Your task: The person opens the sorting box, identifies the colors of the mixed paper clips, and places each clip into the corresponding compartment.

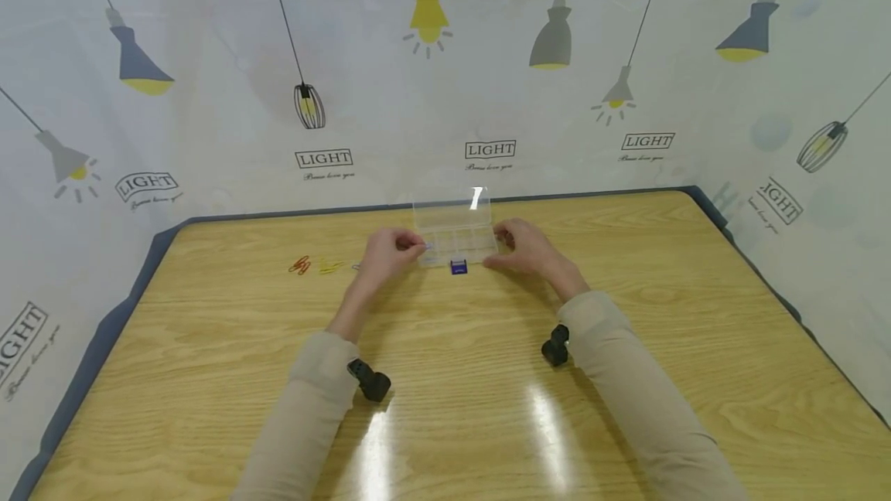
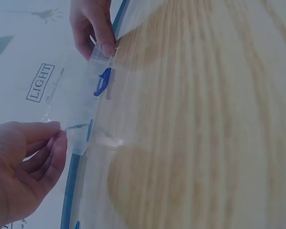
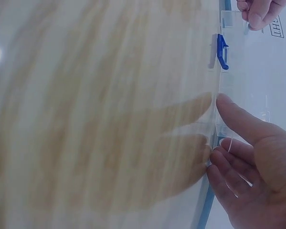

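On the wooden table stands a clear plastic compartment box (image 1: 475, 244), its transparent lid (image 1: 448, 211) raised at the back and a blue latch (image 1: 459, 267) at its front. My left hand (image 1: 391, 255) is over the box's left end. Between thumb and forefinger it pinches a thin paper clip (image 2: 77, 126), bluish as far as can be told. A blue paper clip (image 2: 90, 130) shows inside the left end compartment. My right hand (image 1: 527, 247) holds the box's right end, thumb at the front (image 3: 233, 112) and the other fingers around the side.
Left of the box lie orange-red paper clips (image 1: 300, 264) and yellow paper clips (image 1: 329, 265). A blue paper clip (image 1: 356, 267) is partly hidden by my left wrist. Behind the table's far edge hangs a white backdrop (image 1: 390, 168) printed with lamps.
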Tool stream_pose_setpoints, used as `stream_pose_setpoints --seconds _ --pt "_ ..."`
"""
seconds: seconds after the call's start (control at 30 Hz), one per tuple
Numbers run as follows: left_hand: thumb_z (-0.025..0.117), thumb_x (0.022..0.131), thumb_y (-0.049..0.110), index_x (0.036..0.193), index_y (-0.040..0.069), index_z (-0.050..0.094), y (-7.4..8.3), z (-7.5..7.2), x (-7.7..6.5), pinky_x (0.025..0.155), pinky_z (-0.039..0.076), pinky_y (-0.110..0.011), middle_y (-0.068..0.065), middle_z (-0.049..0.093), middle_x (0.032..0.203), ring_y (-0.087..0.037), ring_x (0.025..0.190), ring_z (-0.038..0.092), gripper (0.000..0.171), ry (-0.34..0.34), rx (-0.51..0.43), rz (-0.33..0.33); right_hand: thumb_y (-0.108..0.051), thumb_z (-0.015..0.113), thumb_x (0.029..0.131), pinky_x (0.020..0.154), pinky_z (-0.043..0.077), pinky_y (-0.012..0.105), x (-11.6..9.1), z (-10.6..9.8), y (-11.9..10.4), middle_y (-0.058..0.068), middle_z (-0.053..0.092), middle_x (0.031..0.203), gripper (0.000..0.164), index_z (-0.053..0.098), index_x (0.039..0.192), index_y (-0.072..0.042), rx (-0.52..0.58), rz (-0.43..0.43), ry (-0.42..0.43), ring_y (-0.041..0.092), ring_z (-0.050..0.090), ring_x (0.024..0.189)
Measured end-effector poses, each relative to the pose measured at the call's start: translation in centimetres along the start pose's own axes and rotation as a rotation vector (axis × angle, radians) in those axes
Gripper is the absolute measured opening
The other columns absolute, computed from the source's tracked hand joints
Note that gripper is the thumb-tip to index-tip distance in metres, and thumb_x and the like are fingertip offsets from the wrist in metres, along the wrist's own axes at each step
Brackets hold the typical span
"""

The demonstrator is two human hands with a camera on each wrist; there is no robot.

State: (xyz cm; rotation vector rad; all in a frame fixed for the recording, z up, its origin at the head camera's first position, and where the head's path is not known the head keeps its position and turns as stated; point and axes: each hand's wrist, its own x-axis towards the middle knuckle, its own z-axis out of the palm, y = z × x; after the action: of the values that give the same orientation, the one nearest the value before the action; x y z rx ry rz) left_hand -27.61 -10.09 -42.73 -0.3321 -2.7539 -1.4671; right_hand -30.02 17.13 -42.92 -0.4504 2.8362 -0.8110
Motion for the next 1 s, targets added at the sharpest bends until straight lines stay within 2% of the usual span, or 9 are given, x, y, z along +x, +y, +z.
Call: stream_pose_setpoints --seconds 0.3,0.5,0.67,1.0 --pt "0.07 0.095 0.009 0.099 -0.002 0.074 0.2 -0.1 -0.2 0.075 0.053 -0.032 -0.013 0.072 0.092 -0.023 0.083 0.065 0.012 -0.004 -0.002 0.015 -0.03 0.083 0.085 0.104 0.043 0.045 0.0 0.0 -0.2 0.019 0.057 0.13 0.072 0.05 0.14 0.004 -0.001 0.001 -0.001 0.031 0.052 0.116" --pt "0.069 0.096 0.012 0.1 0.0 0.073 -0.1 -0.6 -0.6 0.078 0.053 -0.035 -0.012 0.072 0.095 -0.023 0.086 0.065 0.013 -0.011 0.0 0.031 -0.031 0.083 0.085 0.104 0.043 0.045 0.0 0.0 0.0 0.019 0.057 0.131 0.073 0.051 0.14 0.004 -0.003 0.002 0.0 0.031 0.053 0.117" --pt "0.068 0.096 0.012 0.102 0.0 0.072 -0.9 -1.5 -1.0 0.08 0.053 -0.037 -0.013 0.071 0.098 -0.025 0.089 0.065 0.014 -0.004 0.026 0.034 -0.031 0.083 0.085 0.105 0.043 0.046 0.0 0.1 0.1 0.019 0.056 0.131 0.073 0.05 0.141 0.003 0.006 0.009 0.002 0.031 0.052 0.118" --pt "0.066 0.098 0.014 0.107 0.0 0.071 -2.0 -3.9 -1.9 0.083 0.05 -0.037 -0.014 0.07 0.1 -0.026 0.092 0.062 0.018 0.031 0.038 -0.027 -0.03 0.083 0.086 0.103 0.044 0.045 -0.1 0.1 0.1 0.017 0.057 0.129 0.071 0.051 0.14 0.003 0.013 0.005 0.001 0.03 0.052 0.115"
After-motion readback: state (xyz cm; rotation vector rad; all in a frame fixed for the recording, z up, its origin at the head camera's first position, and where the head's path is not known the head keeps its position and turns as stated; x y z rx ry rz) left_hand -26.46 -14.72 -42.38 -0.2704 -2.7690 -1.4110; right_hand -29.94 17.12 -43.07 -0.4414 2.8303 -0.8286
